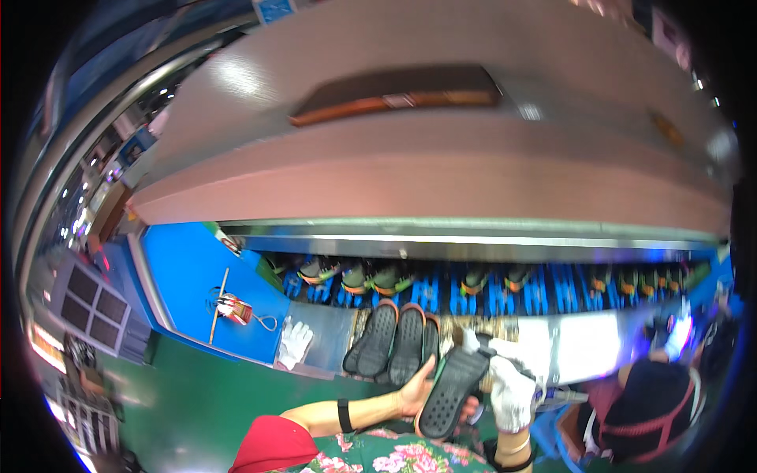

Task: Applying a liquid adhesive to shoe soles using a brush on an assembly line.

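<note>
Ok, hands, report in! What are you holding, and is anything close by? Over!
Left hand bare, gripping black sole. Right hand gloved, beside it; grip unclear. More soles close by, upper left.

A white glove (pixel 512 386) is covering the right hand (pixel 511 406), with a dark band (pixel 514 467) circling behind it. Behind the bare left hand (pixel 415 394), a black band (pixel 344 415) is fitting snugly and a red sleeve (pixel 272 445) is showing farther back. Green clothing (pixel 355 463) is displaying pink flowers (pixel 418 457).

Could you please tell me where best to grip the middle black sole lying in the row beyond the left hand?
Probably by the near end of the middle black sole, coming from the person's side: its long, flat shape points that way, while neighbouring soles crowd both long edges.
</note>
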`<state>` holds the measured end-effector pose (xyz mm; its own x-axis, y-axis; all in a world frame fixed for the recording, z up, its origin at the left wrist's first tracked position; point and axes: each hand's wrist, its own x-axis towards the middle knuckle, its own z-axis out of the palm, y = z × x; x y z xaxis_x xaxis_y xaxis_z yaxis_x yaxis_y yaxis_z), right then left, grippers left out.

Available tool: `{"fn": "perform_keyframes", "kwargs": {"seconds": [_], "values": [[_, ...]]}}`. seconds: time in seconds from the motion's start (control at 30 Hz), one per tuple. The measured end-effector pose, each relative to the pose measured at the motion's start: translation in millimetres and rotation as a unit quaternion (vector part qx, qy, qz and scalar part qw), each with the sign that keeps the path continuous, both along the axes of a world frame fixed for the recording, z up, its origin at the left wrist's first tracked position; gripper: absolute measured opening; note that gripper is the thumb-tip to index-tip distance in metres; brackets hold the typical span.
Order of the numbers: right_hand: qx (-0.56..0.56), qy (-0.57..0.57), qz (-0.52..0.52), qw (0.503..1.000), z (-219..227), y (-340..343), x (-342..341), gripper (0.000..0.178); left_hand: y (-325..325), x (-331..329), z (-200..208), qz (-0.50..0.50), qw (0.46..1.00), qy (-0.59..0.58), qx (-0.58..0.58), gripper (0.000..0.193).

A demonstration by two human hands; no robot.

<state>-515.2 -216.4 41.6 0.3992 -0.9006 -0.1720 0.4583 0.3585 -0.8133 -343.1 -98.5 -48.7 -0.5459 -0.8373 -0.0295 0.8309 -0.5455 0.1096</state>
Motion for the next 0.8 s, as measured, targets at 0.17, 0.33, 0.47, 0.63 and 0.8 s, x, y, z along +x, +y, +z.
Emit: {"fn": "perform_keyframes", "kwargs": {"seconds": [0.17,0.33,0.47,0.63,0.8], "values": [[-0.088,-0.009,0.063,0.994,26,-13,4,0.026,-42,14,22,0.095,0.989,-0.042,0.102,0.123],[-0.107,0.065,0.011,0.992,29,-22,9,0.017,-66,11,66,0.134,0.986,0.016,0.094,0.124],[-0.403,0.189,-0.073,0.892,46,-30,12,0.016,-69,-5,74,0.242,0.938,-0.147,0.202,0.099],[-0.567,0.305,-0.126,0.755,58,-37,14,0.026,-64,-12,68,0.232,0.971,-0.021,0.052,0.095],[-0.565,0.336,-0.029,0.753,37,-21,7,0.05,-65,-25,70,0.249,0.924,-0.277,0.083,0.105]]}}
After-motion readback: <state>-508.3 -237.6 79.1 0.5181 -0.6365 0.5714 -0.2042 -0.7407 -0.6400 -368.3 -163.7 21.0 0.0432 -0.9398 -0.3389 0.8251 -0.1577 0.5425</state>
